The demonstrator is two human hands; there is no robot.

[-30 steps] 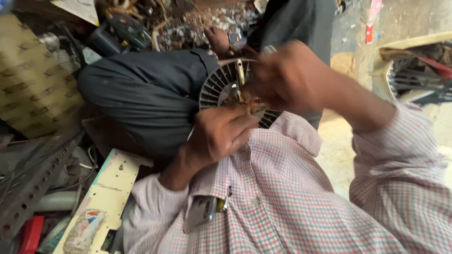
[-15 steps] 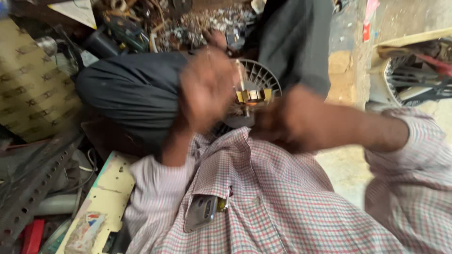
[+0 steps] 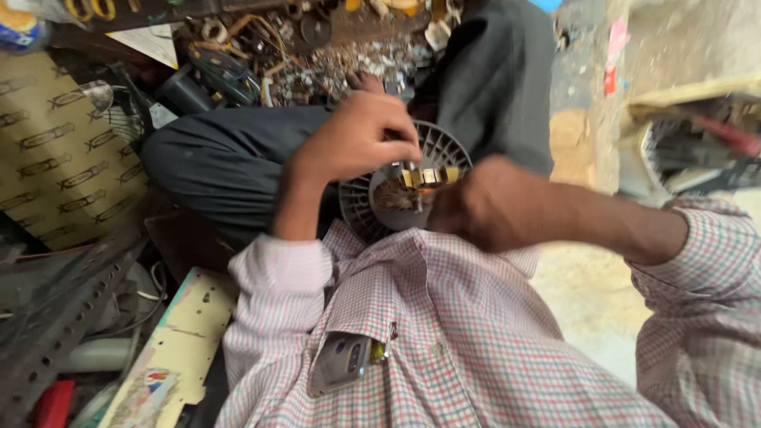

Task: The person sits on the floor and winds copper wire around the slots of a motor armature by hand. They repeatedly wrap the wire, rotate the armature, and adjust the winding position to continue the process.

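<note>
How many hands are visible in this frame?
2: the left hand on top of the round slotted fan housing, and the right hand at its lower right edge. No co-worker's hands show.

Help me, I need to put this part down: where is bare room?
Bare floor lies right of the shirt, under the right arm. Scrap pile ahead and the metal strip on the left are crowded. Both hands cover the fan grille.

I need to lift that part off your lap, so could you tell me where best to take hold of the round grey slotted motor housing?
Probably grip the round grey slotted motor housing by its outer rim on the lower left, which shows bare. Both hands crowd the brass piece at its centre, so come in from the left side.
</note>
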